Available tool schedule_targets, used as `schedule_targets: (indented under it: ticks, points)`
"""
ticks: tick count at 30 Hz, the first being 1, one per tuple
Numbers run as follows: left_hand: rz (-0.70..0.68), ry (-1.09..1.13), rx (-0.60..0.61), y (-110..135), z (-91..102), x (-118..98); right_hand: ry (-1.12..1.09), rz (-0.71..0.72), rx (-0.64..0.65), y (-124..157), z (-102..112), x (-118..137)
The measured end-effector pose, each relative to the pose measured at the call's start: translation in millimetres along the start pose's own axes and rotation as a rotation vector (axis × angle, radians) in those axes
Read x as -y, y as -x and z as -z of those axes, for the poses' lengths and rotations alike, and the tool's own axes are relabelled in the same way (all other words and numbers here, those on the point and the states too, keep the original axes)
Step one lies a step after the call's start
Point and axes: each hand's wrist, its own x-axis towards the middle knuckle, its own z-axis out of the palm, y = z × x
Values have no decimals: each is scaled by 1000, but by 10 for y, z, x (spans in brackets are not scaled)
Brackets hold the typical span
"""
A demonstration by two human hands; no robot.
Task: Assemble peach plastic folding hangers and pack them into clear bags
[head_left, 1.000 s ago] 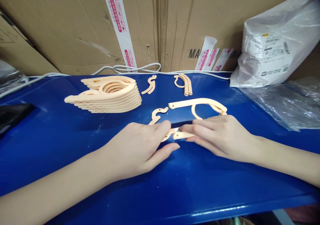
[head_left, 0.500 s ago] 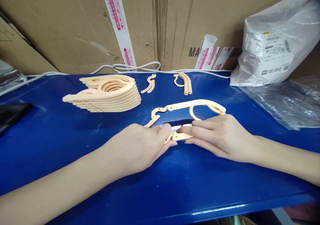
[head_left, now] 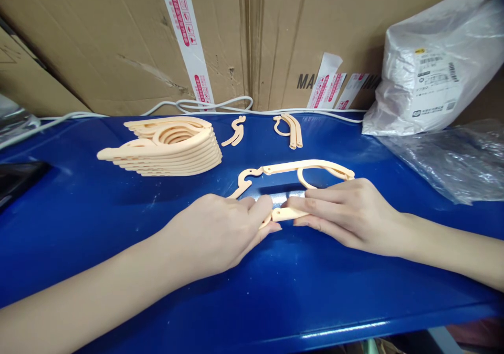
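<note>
Cardboard boxes (head_left: 137, 39) back a blue table (head_left: 244, 312); a stack of cream hangers (head_left: 185, 158) sits toward far left. Mid-table, the left hand (head_left: 226, 228) and the right hand (head_left: 350, 213) face each other, fingers of both drawn together. The right hand, the nearer to it, grips a two-barred hanger arm piece (head_left: 307, 164), its long axis running left to right, just right of the left fingertips. Those pinch a smaller hook piece (head_left: 241, 189) (partly hidden by the hand), which appears to touch the left ends of both bars.
</note>
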Motion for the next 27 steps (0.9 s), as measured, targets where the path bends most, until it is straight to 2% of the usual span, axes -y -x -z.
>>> schedule_targets:
  ticks: [8,14,16,21,24,27]
  points:
    - [-69,-270,-98,2,58,-29,-234,-163,110,-23,42,49]
    - [-49,-195,-79,4,14,-47,-457,-200,98,-32,25,24]
    - [-51,-235,-71,1,9,-49,-543,-233,104,-39,14,8]
    - [-41,-405,-66,-18,59,-127,-718,-432,133,-60,18,40]
    - [-43,-425,-60,-35,79,-207,-913,-572,154,-84,23,83]
    - [-53,-404,-50,-44,72,-246,-1086,-630,172,-106,19,106]
